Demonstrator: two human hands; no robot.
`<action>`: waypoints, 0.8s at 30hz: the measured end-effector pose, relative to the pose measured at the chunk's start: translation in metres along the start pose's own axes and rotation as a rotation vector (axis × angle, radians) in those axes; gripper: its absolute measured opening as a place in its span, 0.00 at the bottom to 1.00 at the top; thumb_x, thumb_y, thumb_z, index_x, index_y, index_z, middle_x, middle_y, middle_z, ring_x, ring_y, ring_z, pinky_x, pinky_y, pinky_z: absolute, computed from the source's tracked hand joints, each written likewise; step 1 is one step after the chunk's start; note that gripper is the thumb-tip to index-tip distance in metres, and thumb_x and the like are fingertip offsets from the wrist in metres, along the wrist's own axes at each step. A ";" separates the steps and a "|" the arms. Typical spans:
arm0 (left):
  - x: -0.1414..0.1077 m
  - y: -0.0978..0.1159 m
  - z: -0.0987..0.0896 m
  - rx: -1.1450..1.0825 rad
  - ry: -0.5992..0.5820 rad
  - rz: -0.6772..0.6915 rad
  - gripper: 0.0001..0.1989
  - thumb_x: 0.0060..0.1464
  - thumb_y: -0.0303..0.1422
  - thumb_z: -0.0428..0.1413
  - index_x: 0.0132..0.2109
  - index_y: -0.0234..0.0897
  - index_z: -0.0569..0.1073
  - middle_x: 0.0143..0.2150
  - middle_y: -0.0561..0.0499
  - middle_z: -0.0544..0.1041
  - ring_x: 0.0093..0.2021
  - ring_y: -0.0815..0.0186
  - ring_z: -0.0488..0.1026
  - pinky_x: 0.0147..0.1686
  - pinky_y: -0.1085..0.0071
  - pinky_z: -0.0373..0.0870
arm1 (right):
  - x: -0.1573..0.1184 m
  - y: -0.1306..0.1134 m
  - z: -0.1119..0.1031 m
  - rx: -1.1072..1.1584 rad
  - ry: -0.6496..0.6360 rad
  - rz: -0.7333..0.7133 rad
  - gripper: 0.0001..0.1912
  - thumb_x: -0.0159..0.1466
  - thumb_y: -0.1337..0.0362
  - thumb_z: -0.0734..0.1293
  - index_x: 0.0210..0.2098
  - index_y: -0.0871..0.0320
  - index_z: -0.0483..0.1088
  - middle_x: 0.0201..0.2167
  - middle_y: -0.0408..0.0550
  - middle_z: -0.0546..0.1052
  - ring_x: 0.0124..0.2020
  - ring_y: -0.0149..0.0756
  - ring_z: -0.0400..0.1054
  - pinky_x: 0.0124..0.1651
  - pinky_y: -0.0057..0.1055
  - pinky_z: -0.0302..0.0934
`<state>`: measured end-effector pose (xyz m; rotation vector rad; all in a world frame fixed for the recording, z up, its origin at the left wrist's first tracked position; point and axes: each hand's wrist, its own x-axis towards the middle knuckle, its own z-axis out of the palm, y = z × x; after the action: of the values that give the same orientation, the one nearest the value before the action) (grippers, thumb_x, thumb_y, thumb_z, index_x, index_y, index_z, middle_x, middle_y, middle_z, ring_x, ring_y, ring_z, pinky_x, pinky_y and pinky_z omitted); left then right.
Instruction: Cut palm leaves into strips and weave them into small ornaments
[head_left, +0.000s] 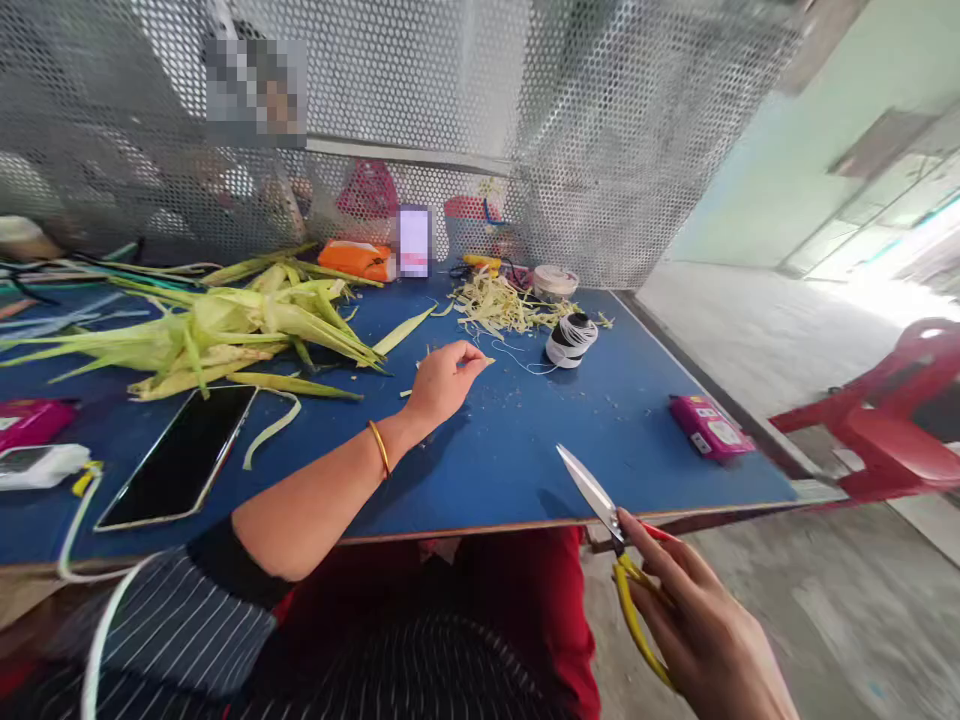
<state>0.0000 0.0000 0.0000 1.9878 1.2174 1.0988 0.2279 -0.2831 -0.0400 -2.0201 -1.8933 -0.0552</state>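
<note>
Scissors [590,487] sit clamped in the grip of the right hand [701,615]; the left hand [441,385] pinches a pale scrap [490,361] above the surface [480,470]. Husk trimmings [491,302] lie heaped; larger corn husks [225,322] seem uncut.

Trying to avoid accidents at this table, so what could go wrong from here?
The yellow-handled steel scissors in the right hand might nick the left hand if they swing close. White thread running loose from its black-and-white spool could snag the left hand. The white cable looping over the blue tabletop's edge might catch the left arm.
</note>
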 end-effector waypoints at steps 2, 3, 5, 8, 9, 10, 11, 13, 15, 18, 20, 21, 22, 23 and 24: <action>-0.002 -0.001 0.000 -0.013 -0.005 -0.003 0.08 0.56 0.36 0.56 0.33 0.38 0.75 0.32 0.51 0.79 0.30 0.67 0.72 0.30 0.71 0.64 | 0.001 -0.004 0.004 0.026 -0.048 0.028 0.24 0.69 0.57 0.58 0.65 0.43 0.60 0.47 0.48 0.77 0.35 0.35 0.77 0.28 0.27 0.70; -0.003 -0.001 0.000 -0.020 -0.008 -0.003 0.08 0.56 0.36 0.56 0.33 0.38 0.75 0.32 0.51 0.79 0.30 0.67 0.72 0.30 0.71 0.64 | 0.002 -0.005 0.005 0.040 -0.060 0.041 0.24 0.69 0.57 0.58 0.64 0.44 0.62 0.46 0.48 0.77 0.33 0.34 0.76 0.28 0.27 0.70; -0.004 0.000 -0.001 -0.035 -0.016 -0.001 0.08 0.56 0.37 0.56 0.33 0.38 0.75 0.31 0.51 0.79 0.29 0.68 0.72 0.30 0.72 0.65 | 0.002 -0.006 0.006 0.079 -0.053 0.065 0.23 0.69 0.55 0.59 0.63 0.45 0.63 0.45 0.47 0.77 0.28 0.31 0.75 0.28 0.26 0.70; -0.005 0.002 -0.003 -0.056 -0.024 0.002 0.08 0.57 0.37 0.56 0.33 0.39 0.75 0.31 0.51 0.78 0.29 0.68 0.71 0.30 0.72 0.66 | -0.001 -0.006 0.006 0.111 0.006 0.073 0.24 0.69 0.55 0.60 0.63 0.46 0.63 0.46 0.49 0.77 0.27 0.30 0.74 0.28 0.24 0.70; -0.005 0.003 -0.003 -0.055 -0.024 0.002 0.08 0.57 0.37 0.56 0.33 0.39 0.75 0.31 0.51 0.78 0.28 0.68 0.71 0.30 0.71 0.66 | -0.002 -0.006 0.007 0.108 0.013 0.056 0.24 0.69 0.55 0.59 0.64 0.46 0.62 0.46 0.49 0.77 0.29 0.31 0.75 0.28 0.24 0.70; -0.005 0.004 -0.004 -0.050 -0.023 0.002 0.08 0.57 0.37 0.56 0.33 0.38 0.75 0.31 0.51 0.78 0.28 0.68 0.71 0.31 0.71 0.66 | -0.003 -0.006 0.007 0.099 0.012 0.034 0.25 0.69 0.55 0.59 0.64 0.46 0.61 0.46 0.49 0.77 0.31 0.32 0.76 0.28 0.24 0.70; -0.005 0.005 -0.004 -0.044 -0.025 0.002 0.08 0.56 0.37 0.56 0.33 0.38 0.75 0.31 0.51 0.78 0.28 0.69 0.70 0.31 0.71 0.65 | -0.005 -0.007 0.007 0.089 0.006 0.011 0.25 0.69 0.56 0.59 0.65 0.46 0.61 0.46 0.49 0.77 0.33 0.33 0.76 0.28 0.24 0.71; -0.005 0.005 -0.004 -0.040 -0.030 0.003 0.08 0.56 0.37 0.57 0.33 0.38 0.75 0.32 0.51 0.79 0.27 0.69 0.70 0.32 0.71 0.65 | -0.007 -0.009 0.008 0.071 0.001 -0.027 0.25 0.69 0.57 0.59 0.66 0.45 0.60 0.45 0.50 0.77 0.34 0.34 0.76 0.28 0.25 0.71; -0.005 0.004 -0.004 -0.049 -0.028 0.006 0.08 0.56 0.36 0.57 0.33 0.37 0.75 0.32 0.51 0.79 0.28 0.70 0.70 0.32 0.72 0.65 | -0.008 -0.012 0.009 0.073 0.012 -0.069 0.26 0.69 0.58 0.59 0.67 0.47 0.58 0.44 0.51 0.77 0.33 0.34 0.76 0.27 0.24 0.71; -0.003 0.002 -0.004 -0.051 -0.004 0.012 0.08 0.56 0.36 0.57 0.33 0.37 0.75 0.32 0.51 0.79 0.29 0.69 0.71 0.32 0.72 0.65 | -0.011 -0.016 0.011 0.091 -0.021 -0.201 0.28 0.69 0.61 0.60 0.68 0.49 0.57 0.40 0.51 0.77 0.31 0.34 0.75 0.26 0.23 0.70; -0.002 0.000 -0.004 -0.041 0.008 0.009 0.07 0.56 0.36 0.57 0.33 0.37 0.75 0.32 0.50 0.79 0.29 0.69 0.71 0.32 0.72 0.65 | -0.012 -0.019 0.014 0.080 -0.039 -0.264 0.28 0.69 0.62 0.60 0.68 0.49 0.57 0.37 0.51 0.77 0.29 0.34 0.75 0.24 0.22 0.69; -0.001 -0.001 -0.003 -0.037 0.011 0.007 0.07 0.56 0.36 0.57 0.33 0.37 0.75 0.32 0.50 0.79 0.29 0.69 0.71 0.32 0.71 0.65 | -0.013 -0.020 0.015 0.085 -0.039 -0.274 0.28 0.69 0.62 0.60 0.68 0.49 0.57 0.37 0.51 0.77 0.29 0.33 0.75 0.23 0.22 0.69; -0.001 -0.001 -0.003 -0.034 0.012 0.007 0.07 0.56 0.35 0.58 0.33 0.37 0.75 0.33 0.50 0.79 0.30 0.69 0.71 0.32 0.71 0.65 | -0.014 -0.021 0.016 0.100 -0.030 -0.268 0.28 0.69 0.63 0.60 0.68 0.50 0.57 0.37 0.51 0.76 0.28 0.33 0.74 0.23 0.22 0.69; -0.001 -0.002 -0.003 -0.033 0.011 0.008 0.07 0.56 0.35 0.58 0.33 0.37 0.75 0.33 0.50 0.80 0.30 0.69 0.71 0.33 0.71 0.65 | -0.015 -0.022 0.017 0.119 -0.008 -0.249 0.28 0.69 0.63 0.59 0.68 0.51 0.57 0.37 0.51 0.76 0.28 0.32 0.74 0.24 0.23 0.69; -0.001 -0.002 -0.003 -0.033 0.009 0.012 0.07 0.56 0.35 0.58 0.33 0.37 0.75 0.33 0.50 0.80 0.30 0.69 0.71 0.33 0.71 0.65 | -0.016 -0.023 0.019 0.130 0.025 -0.227 0.28 0.69 0.63 0.60 0.68 0.51 0.56 0.38 0.51 0.76 0.28 0.32 0.74 0.24 0.23 0.69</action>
<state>-0.0035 0.0002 0.0001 1.9691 1.1862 1.1282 0.2001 -0.2925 -0.0564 -1.7074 -2.0463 -0.0153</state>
